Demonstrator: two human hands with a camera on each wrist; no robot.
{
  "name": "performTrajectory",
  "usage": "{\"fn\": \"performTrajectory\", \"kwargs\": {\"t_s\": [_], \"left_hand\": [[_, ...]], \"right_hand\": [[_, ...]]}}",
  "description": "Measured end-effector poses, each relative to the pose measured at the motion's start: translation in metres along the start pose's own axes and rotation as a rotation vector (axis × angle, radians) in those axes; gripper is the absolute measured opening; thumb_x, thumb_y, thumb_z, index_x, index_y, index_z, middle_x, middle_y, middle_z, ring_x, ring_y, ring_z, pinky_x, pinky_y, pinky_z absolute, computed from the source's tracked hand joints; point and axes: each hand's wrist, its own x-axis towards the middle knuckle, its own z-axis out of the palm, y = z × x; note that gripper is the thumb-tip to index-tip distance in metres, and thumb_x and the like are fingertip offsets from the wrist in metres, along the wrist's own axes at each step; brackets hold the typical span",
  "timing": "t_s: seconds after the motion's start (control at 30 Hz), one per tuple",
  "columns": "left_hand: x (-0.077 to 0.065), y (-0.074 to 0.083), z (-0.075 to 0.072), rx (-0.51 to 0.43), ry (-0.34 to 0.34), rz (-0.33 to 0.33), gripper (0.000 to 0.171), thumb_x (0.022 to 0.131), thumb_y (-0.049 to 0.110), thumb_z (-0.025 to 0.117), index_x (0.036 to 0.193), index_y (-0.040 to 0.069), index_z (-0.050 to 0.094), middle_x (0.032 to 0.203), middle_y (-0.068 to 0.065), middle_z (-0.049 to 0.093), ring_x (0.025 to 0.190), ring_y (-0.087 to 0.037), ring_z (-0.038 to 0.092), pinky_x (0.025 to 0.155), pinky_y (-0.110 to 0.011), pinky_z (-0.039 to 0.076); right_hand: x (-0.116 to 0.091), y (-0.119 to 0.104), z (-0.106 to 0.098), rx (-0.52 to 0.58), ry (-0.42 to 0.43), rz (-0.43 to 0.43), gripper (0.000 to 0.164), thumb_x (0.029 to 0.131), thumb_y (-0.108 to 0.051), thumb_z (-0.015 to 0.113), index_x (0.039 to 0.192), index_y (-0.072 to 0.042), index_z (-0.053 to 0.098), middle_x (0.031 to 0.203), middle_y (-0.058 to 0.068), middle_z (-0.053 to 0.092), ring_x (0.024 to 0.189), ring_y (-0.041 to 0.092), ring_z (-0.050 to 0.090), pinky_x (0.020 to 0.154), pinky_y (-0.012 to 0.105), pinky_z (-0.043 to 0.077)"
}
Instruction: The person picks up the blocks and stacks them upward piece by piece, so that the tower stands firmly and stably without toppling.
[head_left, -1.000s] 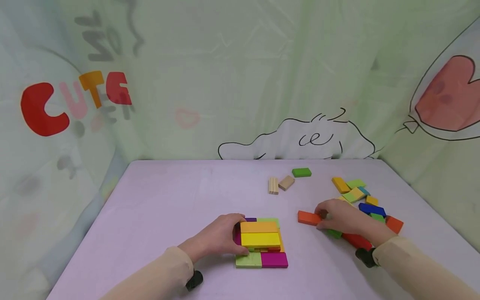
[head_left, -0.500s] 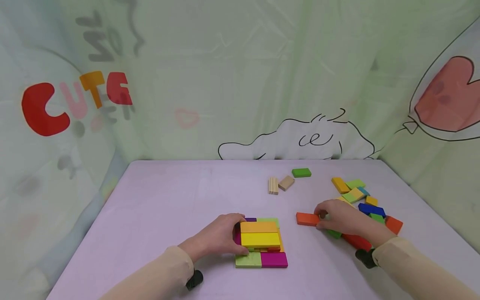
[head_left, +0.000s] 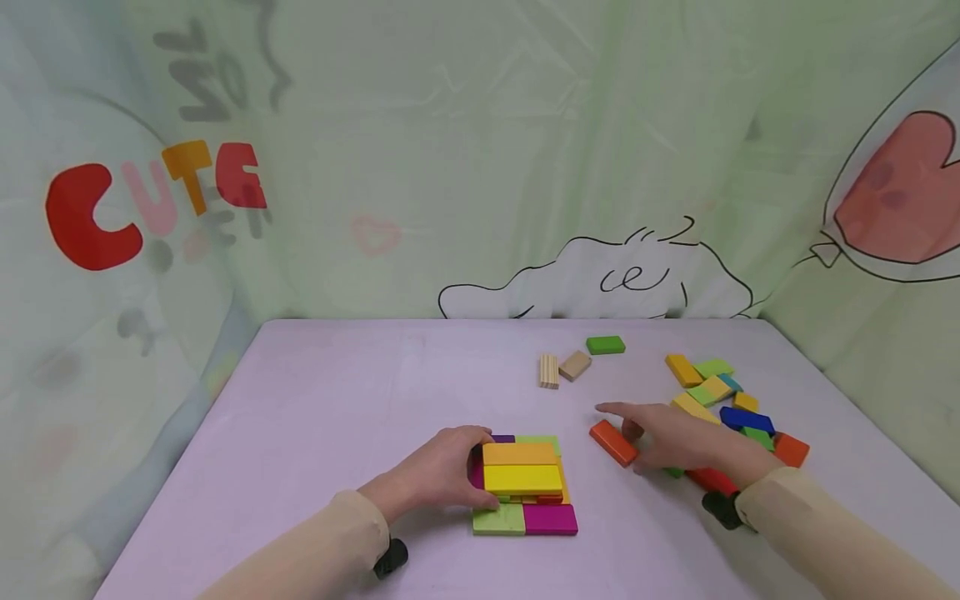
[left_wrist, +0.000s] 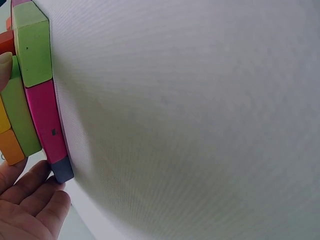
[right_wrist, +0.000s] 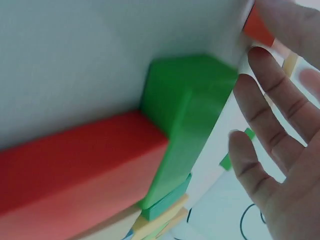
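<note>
My left hand (head_left: 442, 471) spans the left side of a stack of coloured wooden blocks (head_left: 522, 479), thumb at the near side and fingers at the far side. Yellow and orange-yellow blocks top the stack; light green and magenta (left_wrist: 47, 117) ones show lower down. In the left wrist view the fingertips touch the dark end block (left_wrist: 62, 170). To the right, an orange block (head_left: 613, 442) lies diagonally on the table. My right hand (head_left: 675, 437) is beside it, index finger stretched out above and thumb close to its near end. The right wrist view shows the other fingers (right_wrist: 272, 135) loosely extended.
Under and beyond my right hand lies a loose pile of blocks, with a blue (head_left: 746, 420), a red (head_left: 712, 481) and a yellow (head_left: 693, 409) one among them. Two plain wood blocks (head_left: 575, 366) and a green block (head_left: 605, 345) lie farther back. A printed curtain (head_left: 375, 167) surrounds the table.
The orange block slid slightly left, then turned from sideways to diagonal. My right fingers have loosened from it and the index finger has straightened. The left hand stays at the stack.
</note>
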Motion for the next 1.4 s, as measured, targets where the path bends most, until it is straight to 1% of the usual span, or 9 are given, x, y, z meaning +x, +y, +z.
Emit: {"fn": "performTrajectory", "kwargs": {"t_s": [0.07, 0.13, 0.3, 0.4, 0.5, 0.67, 0.8, 0.93, 1.4], "left_hand": [[0.0, 0.0, 0.0, 0.0, 0.001, 0.001, 0.072, 0.075, 0.036, 0.09, 0.134, 0.006, 0.06, 0.139, -0.008, 0.062, 0.123, -0.022, 0.059, 0.112, -0.041, 0.049], [0.0, -0.001, 0.001, 0.002, 0.003, 0.002, 0.073, 0.075, 0.036, 0.09, 0.134, 0.006, 0.06, 0.139, -0.008, 0.062, 0.123, -0.022, 0.059, 0.112, -0.041, 0.049], [0.0, -0.001, 0.001, 0.001, 0.005, 0.003, 0.074, 0.075, 0.036, 0.09, 0.135, 0.006, 0.06, 0.142, -0.008, 0.061, 0.126, -0.023, 0.058, 0.113, -0.042, 0.048], [0.0, -0.002, 0.001, -0.005, 0.006, 0.01, 0.073, 0.076, 0.036, 0.09, 0.136, 0.005, 0.059, 0.143, -0.009, 0.06, 0.127, -0.024, 0.058, 0.114, -0.042, 0.047], [0.0, -0.002, 0.0, -0.013, 0.005, 0.015, 0.072, 0.076, 0.035, 0.09, 0.135, 0.005, 0.06, 0.142, -0.009, 0.06, 0.126, -0.024, 0.058, 0.114, -0.042, 0.047], [0.0, -0.002, 0.0, -0.032, 0.001, 0.008, 0.072, 0.076, 0.034, 0.09, 0.135, 0.006, 0.06, 0.137, -0.008, 0.063, 0.12, -0.021, 0.06, 0.111, -0.041, 0.05], [0.0, -0.001, 0.0, -0.043, 0.0, 0.015, 0.071, 0.076, 0.034, 0.09, 0.134, 0.006, 0.06, 0.13, -0.006, 0.065, 0.111, -0.016, 0.061, 0.107, -0.038, 0.052], [0.0, -0.001, 0.0, -0.041, 0.002, 0.024, 0.071, 0.076, 0.034, 0.09, 0.133, 0.005, 0.06, 0.129, -0.006, 0.066, 0.109, -0.015, 0.061, 0.105, -0.035, 0.053], [0.0, -0.003, 0.0, -0.054, -0.003, 0.034, 0.069, 0.076, 0.034, 0.09, 0.132, 0.006, 0.061, 0.126, -0.005, 0.066, 0.105, -0.013, 0.06, 0.103, -0.033, 0.055]], "right_hand": [[0.002, -0.001, 0.001, -0.014, -0.025, -0.003, 0.075, 0.081, -0.011, 0.084, 0.148, -0.011, 0.05, 0.109, 0.0, 0.067, 0.099, 0.017, 0.059, 0.089, 0.044, 0.059], [0.002, -0.002, 0.003, -0.015, -0.022, 0.005, 0.068, 0.081, -0.012, 0.085, 0.142, -0.008, 0.056, 0.108, 0.0, 0.067, 0.098, 0.018, 0.059, 0.089, 0.044, 0.059], [-0.001, -0.009, 0.005, -0.028, 0.049, 0.003, 0.068, 0.077, -0.028, 0.089, 0.134, -0.006, 0.059, 0.103, 0.0, 0.067, 0.094, 0.016, 0.059, 0.085, 0.041, 0.06], [-0.005, -0.021, 0.002, -0.034, 0.124, -0.07, 0.068, 0.077, -0.033, 0.089, 0.132, -0.006, 0.059, 0.107, 0.001, 0.068, 0.098, 0.018, 0.061, 0.087, 0.043, 0.06], [-0.01, -0.044, 0.002, -0.039, 0.18, -0.182, 0.065, 0.079, -0.036, 0.088, 0.131, -0.008, 0.061, 0.114, 0.001, 0.068, 0.105, 0.022, 0.063, 0.092, 0.046, 0.059], [-0.013, -0.087, 0.009, -0.104, 0.194, -0.292, 0.059, 0.08, -0.04, 0.086, 0.128, -0.014, 0.063, 0.12, -0.001, 0.066, 0.114, 0.023, 0.061, 0.099, 0.051, 0.055], [-0.01, -0.104, 0.017, -0.172, 0.204, -0.346, 0.058, 0.08, -0.045, 0.085, 0.125, -0.016, 0.064, 0.121, -0.001, 0.065, 0.114, 0.02, 0.059, 0.1, 0.052, 0.053], [-0.007, -0.111, 0.021, -0.199, 0.214, -0.365, 0.06, 0.079, -0.049, 0.084, 0.124, -0.015, 0.065, 0.12, 0.001, 0.065, 0.112, 0.019, 0.059, 0.099, 0.052, 0.053], [-0.004, -0.114, 0.024, -0.125, 0.166, -0.362, 0.06, 0.081, -0.049, 0.082, 0.127, -0.014, 0.064, 0.124, 0.002, 0.065, 0.116, 0.021, 0.058, 0.103, 0.054, 0.051]]}}
